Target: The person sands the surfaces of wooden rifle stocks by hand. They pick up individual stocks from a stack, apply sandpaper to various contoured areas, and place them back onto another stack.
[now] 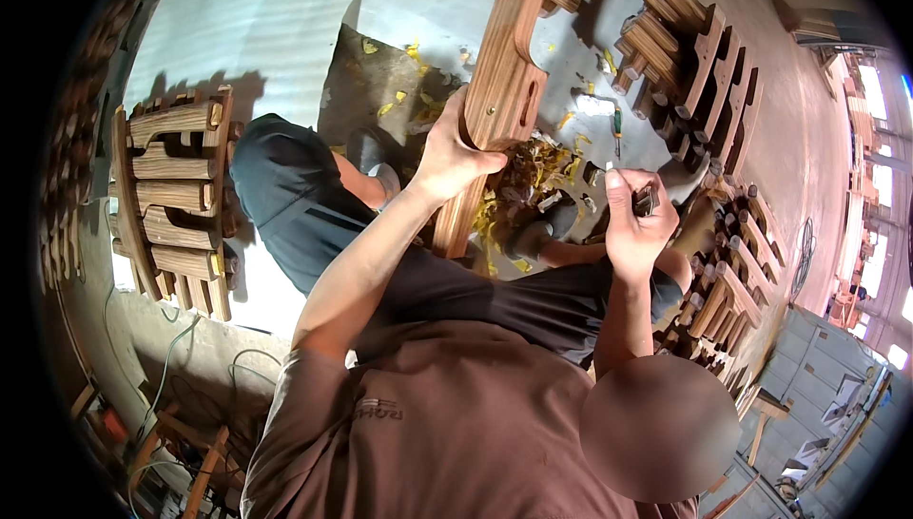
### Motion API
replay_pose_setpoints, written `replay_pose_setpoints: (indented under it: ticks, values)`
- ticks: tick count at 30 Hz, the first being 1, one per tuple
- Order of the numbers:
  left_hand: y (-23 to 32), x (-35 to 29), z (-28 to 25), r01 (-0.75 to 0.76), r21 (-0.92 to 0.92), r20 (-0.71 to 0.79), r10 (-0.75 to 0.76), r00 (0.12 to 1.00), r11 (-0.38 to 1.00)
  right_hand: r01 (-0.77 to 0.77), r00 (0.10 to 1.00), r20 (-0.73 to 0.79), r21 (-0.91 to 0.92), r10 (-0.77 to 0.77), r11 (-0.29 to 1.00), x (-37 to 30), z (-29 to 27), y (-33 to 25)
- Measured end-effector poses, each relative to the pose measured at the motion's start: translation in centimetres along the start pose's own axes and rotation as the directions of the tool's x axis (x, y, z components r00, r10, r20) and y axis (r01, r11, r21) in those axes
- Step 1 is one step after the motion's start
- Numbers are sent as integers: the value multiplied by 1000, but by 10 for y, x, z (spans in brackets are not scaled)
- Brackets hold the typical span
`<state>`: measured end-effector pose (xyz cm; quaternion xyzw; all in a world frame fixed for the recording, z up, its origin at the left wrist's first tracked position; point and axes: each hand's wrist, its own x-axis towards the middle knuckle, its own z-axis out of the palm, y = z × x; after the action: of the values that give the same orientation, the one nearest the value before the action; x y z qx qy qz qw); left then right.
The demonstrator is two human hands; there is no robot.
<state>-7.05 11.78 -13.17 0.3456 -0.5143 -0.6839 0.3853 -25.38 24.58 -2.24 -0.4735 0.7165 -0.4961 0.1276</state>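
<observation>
My left hand (451, 156) grips a long striped brown wooden board (502, 72), its thumb across the face. The board slants from between my legs up past the top of the picture. It has a notched edge and a narrow slot near its wider part. Above my right knee, my right hand (639, 222) is closed on a small dark object (646, 200) with a pale tip by the thumb; the fingers hide most of it, so its kind is unclear. That hand is apart from the board.
Yellow and brown scraps (542, 175) lie between my feet. A green-handled screwdriver (617, 124) rests on pale sheeting (252, 20). Stacked wooden parts stand at left (176, 176) and right (666, 29), with more (740, 279) beside my right knee. Cables (169, 359) trail at lower left.
</observation>
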Motion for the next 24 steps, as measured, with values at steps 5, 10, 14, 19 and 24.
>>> replay_pose_setpoints:
  ticks: [5, 10, 14, 19, 24]
  values:
    - [-12, -1, -1, 11, -286, 40, 1, 999, 958, 76, 976, 213, -164, -40, 984, 14, 24, -9]
    - [11, -9, 10, 14, -100, 49, -9, 999, 995, 225, 951, 260, -205, -169, 952, 34, 61, -10]
    - [9, -14, 9, -25, 103, 15, 23, 1000, 994, 261, 942, 278, -258, -187, 930, 40, 63, -7]
    - [8, -18, 9, -94, 198, 56, 84, 995, 976, 213, 930, 344, -222, -128, 952, 42, 54, 3]
    - [15, -21, 15, -69, 265, 35, 62, 997, 962, 368, 918, 277, -326, -285, 871, 35, 49, 5]
